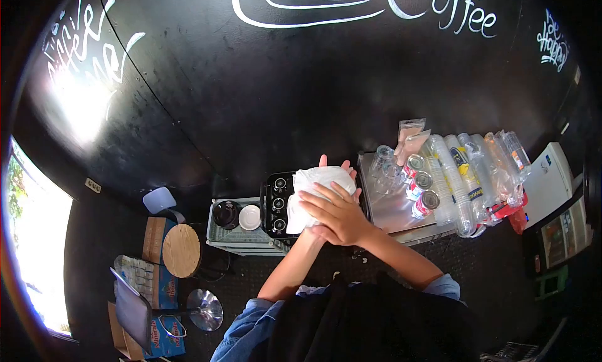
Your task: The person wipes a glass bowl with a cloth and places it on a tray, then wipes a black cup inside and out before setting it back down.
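Observation:
A white cloth (300, 210) is between my two hands, above a black stove with round knobs (279, 204). My left hand (338, 215) comes from the right and lies on top of the cloth, its fingers spread and pointing to the upper left. Beneath the cloth is my right hand (348, 169), palm up, with its fingertips showing past the far and right edges. The cloth covers most of that palm. My wrists cross near the cloth's front edge.
Left of the stove, a rack (251, 241) holds a black bowl (226, 215) and a white bowl (249, 217). On the right, a metal counter (385, 215) carries cans (426, 203) and stacked plastic cups (461, 180). A wooden stool (182, 250) stands at left.

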A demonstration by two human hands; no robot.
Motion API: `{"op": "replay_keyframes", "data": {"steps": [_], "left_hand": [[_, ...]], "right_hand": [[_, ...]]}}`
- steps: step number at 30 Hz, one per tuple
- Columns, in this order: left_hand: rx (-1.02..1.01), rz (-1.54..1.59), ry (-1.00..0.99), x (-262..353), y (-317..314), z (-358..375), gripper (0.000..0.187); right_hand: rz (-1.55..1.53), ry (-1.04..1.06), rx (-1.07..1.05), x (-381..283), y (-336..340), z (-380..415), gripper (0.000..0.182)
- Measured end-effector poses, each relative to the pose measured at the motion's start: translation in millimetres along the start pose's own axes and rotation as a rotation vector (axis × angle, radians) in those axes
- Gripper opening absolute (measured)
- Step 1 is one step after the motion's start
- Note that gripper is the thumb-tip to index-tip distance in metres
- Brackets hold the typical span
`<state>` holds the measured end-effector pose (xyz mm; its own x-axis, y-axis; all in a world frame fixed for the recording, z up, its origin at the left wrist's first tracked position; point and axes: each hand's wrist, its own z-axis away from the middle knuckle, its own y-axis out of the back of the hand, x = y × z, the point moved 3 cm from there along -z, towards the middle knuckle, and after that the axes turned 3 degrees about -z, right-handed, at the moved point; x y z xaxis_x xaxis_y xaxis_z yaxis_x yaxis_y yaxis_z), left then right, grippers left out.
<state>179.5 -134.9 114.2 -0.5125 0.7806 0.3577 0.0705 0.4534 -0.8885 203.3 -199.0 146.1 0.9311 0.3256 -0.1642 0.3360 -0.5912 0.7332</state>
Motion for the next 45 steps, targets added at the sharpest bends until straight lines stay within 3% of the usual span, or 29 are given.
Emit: {"op": "replay_keyframes", "data": {"steps": [1, 2, 3, 5, 8, 9, 11, 12, 13, 15, 17, 19, 20, 22, 25, 27, 31, 32, 33, 35, 36, 37, 38, 39, 42, 45], "left_hand": [[-0.077, -0.053, -0.019, 1.2, -4.8, 4.7, 0.058], [0.073, -0.107, -0.025, 3.3, -0.7, 10.7, 0.057], [0.223, -0.159, -0.030, 6.2, 2.8, 15.4, 0.057], [0.242, -0.238, -0.048, 0.8, 10.0, 11.4, 0.055], [0.056, -0.788, -0.202, -14.1, 77.2, 3.4, 0.058], [0.056, -0.789, -0.203, -15.8, 71.3, 2.0, 0.058], [0.098, -1.316, -0.347, -12.5, 43.2, 2.3, 0.054], [0.113, -1.512, -0.321, -5.5, 34.5, 5.9, 0.053], [0.093, -1.603, -0.477, -0.5, 24.7, -1.0, 0.051], [0.203, -1.597, -0.467, 6.5, 13.5, -2.3, 0.053], [0.269, -1.533, -0.507, 9.6, 4.3, -1.3, 0.058], [0.308, -1.414, -0.474, 12.5, 6.4, 0.8, 0.050], [0.313, -1.413, -0.474, 11.6, 12.2, 1.0, 0.050], [0.314, -1.037, -0.232, 5.5, 30.3, -0.9, 0.045], [0.355, -0.956, -0.109, 0.3, 42.4, 4.9, 0.036], [0.341, -0.965, -0.162, -2.5, 42.5, 7.1, 0.034], [0.447, -0.817, -0.042, -6.2, 49.8, 15.8, 0.043], [0.462, -0.639, -0.038, -9.6, 52.1, 20.1, 0.045], [0.476, -0.461, -0.034, -10.5, 49.2, 22.0, 0.047], [0.548, -0.446, 0.004, -10.8, 66.3, 28.7, 0.049], [0.556, -0.434, 0.028, -11.5, 72.3, 31.3, 0.047], [0.562, -0.422, 0.053, -14.1, 79.3, 33.0, 0.046], [0.740, -0.498, 0.077, -20.7, 98.0, 39.1, 0.038], [0.808, -0.476, -0.010, -22.1, 95.8, 38.0, 0.032], [0.824, -0.468, 0.158, -15.8, 129.4, 49.5, 0.027], [0.768, -0.421, 0.203, -12.6, 152.1, 53.0, 0.028]], "right_hand": [[-0.054, -0.044, 0.060, 11.2, 2.8, 3.4, 0.051], [-0.109, -0.086, 0.114, 19.9, 3.5, 6.5, 0.052], [-0.257, -0.256, 0.244, 27.8, 4.2, 7.1, 0.055], [-0.335, -0.335, 0.309, 22.7, -1.2, 7.7, 0.057], [-0.533, -0.369, 0.492, -1.1, -6.6, 4.0, 0.053], [-0.534, -0.368, 0.492, -0.2, -7.9, 4.4, 0.053], [-0.763, -0.484, 0.568, 10.1, -16.6, 10.6, 0.048], [-0.858, -0.502, 0.579, 17.3, -25.7, 14.3, 0.043], [-0.889, -0.609, 0.627, 8.9, -15.5, 11.9, 0.037], [-0.907, -0.800, 0.678, 24.4, -26.5, 24.4, 0.031], [-1.013, -0.844, 0.794, 37.8, -35.8, 35.0, 0.026], [-1.159, -0.872, 0.921, 38.8, -25.7, 30.9, 0.023], [-1.387, -0.877, 1.029, 38.3, -22.2, 29.6, 0.019], [-1.384, -0.893, 1.049, 45.9, -26.0, 32.4, 0.018], [-1.383, -0.939, 1.111, 57.8, -29.4, 37.0, 0.014], [-1.345, -0.958, 1.165, 63.2, -30.6, 40.5, 0.012], [-1.186, -0.962, 1.224, 75.6, -38.7, 50.4, 0.014], [-1.150, -0.950, 1.224, 83.2, -43.0, 56.8, 0.016], [-1.149, -0.966, 1.219, 86.2, -45.1, 61.7, 0.016], [-0.647, -0.925, 0.945, 86.6, -45.5, 68.5, 0.017], [-0.458, -0.873, 0.662, 79.0, -53.2, 71.0, 0.019], [-0.509, -0.894, 0.345, 67.3, -61.4, 66.5, 0.024], [-0.184, -0.508, 0.156, 56.2, -69.4, 57.6, 0.035], [-0.074, -0.416, -0.059, 44.2, -76.9, 60.7, 0.046], [-0.165, -0.460, -0.128, 43.6, -104.0, 87.0, 0.051], [-0.228, -0.391, -0.152, 49.7, -112.5, 102.6, 0.044]]}}
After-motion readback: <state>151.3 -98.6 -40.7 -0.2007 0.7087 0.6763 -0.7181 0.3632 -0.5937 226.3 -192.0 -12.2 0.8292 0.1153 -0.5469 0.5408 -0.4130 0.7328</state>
